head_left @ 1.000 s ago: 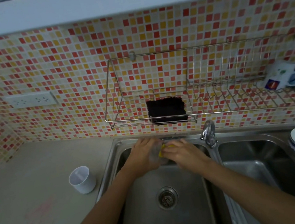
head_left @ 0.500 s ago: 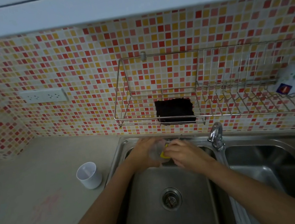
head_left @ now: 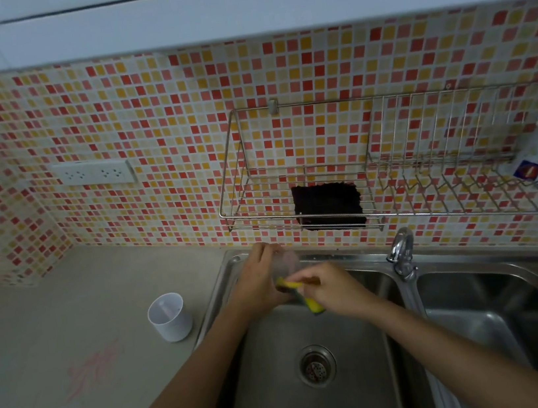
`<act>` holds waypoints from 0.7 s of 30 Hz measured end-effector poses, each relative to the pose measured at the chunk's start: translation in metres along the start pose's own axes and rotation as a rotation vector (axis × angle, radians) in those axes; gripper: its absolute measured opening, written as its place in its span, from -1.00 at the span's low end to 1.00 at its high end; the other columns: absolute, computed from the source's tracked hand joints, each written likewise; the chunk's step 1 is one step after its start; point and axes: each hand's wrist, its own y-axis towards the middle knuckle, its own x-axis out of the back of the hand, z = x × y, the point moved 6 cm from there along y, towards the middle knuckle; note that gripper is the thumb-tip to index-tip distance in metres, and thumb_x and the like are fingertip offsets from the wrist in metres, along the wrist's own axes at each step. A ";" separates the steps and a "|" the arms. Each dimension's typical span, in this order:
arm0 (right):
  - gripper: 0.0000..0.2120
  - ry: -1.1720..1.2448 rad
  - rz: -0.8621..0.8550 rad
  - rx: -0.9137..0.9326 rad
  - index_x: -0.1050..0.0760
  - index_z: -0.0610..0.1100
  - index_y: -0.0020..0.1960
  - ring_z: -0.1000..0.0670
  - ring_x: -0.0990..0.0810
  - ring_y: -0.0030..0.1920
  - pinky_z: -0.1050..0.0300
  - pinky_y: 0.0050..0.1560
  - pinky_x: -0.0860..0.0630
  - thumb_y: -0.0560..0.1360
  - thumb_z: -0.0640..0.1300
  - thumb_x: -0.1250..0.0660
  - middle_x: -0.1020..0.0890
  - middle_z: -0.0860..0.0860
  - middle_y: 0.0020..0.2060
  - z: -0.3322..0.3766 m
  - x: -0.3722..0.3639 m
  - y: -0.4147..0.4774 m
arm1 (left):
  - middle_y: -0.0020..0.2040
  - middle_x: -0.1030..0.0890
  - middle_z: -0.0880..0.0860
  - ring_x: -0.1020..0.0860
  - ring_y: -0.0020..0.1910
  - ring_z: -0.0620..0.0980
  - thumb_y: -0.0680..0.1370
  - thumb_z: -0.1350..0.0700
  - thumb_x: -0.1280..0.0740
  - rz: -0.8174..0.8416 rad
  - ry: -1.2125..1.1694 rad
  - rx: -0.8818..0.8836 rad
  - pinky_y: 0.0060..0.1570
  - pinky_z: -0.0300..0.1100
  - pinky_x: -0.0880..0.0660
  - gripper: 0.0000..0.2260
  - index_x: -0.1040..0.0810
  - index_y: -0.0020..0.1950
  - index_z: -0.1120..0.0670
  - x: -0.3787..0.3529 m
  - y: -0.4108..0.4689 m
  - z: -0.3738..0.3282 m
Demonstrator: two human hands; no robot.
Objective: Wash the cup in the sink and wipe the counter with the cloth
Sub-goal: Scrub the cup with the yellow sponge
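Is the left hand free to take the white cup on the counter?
Probably not yet: the left hand grips a clear cup over the sink; the way to the white cup looks free.

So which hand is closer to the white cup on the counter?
Left. The left hand, gripping a clear cup over the sink, is just right of the white cup. The right hand, holding the sponge, is farther right, beyond the left hand.

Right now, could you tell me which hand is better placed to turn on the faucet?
Probably the right: the right hand, holding only the sponge, is nearer the faucet, while the left hand grips the clear cup over the sink.
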 end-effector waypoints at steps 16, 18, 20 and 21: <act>-0.72 -0.198 -0.029 -0.001 -0.59 -0.05 0.21 -0.05 -0.45 0.16 0.18 0.18 -0.34 0.56 -0.23 -0.26 -0.63 -0.05 0.10 0.009 -0.019 -0.014 | 0.26 -0.48 -0.03 -0.41 0.24 -0.07 0.32 -0.07 -0.53 0.033 0.045 -0.092 0.24 -0.14 -0.39 -0.38 -0.43 0.32 0.02 0.008 -0.010 -0.009; -0.72 -0.293 0.012 0.057 -0.60 -0.02 0.20 -0.05 -0.45 0.17 0.14 0.20 -0.35 0.56 -0.22 -0.26 -0.63 -0.04 0.10 0.010 -0.021 -0.014 | 0.26 -0.49 0.02 -0.43 0.24 -0.03 0.32 -0.04 -0.52 0.056 0.033 -0.108 0.23 -0.11 -0.41 -0.39 -0.43 0.32 0.04 0.004 -0.016 -0.010; -0.69 -0.547 0.015 0.158 -0.61 0.03 0.15 -0.05 -0.45 0.19 -0.02 0.20 -0.39 0.47 -0.23 -0.35 -0.62 0.00 0.09 0.013 -0.018 -0.013 | 0.20 -0.51 0.03 -0.47 0.19 -0.01 0.30 -0.08 -0.51 0.067 0.016 -0.119 0.18 -0.10 -0.43 -0.39 -0.45 0.29 0.05 0.002 -0.017 -0.013; -0.68 -0.691 -0.017 0.210 -0.61 0.03 0.10 -0.04 -0.48 0.17 -0.03 0.14 -0.43 0.39 -0.24 -0.42 -0.64 0.04 0.06 0.014 -0.016 -0.012 | 0.18 -0.53 0.02 -0.49 0.16 -0.01 0.30 -0.11 -0.49 0.062 0.001 -0.115 0.15 -0.12 -0.44 -0.41 -0.47 0.27 0.06 0.002 -0.017 -0.015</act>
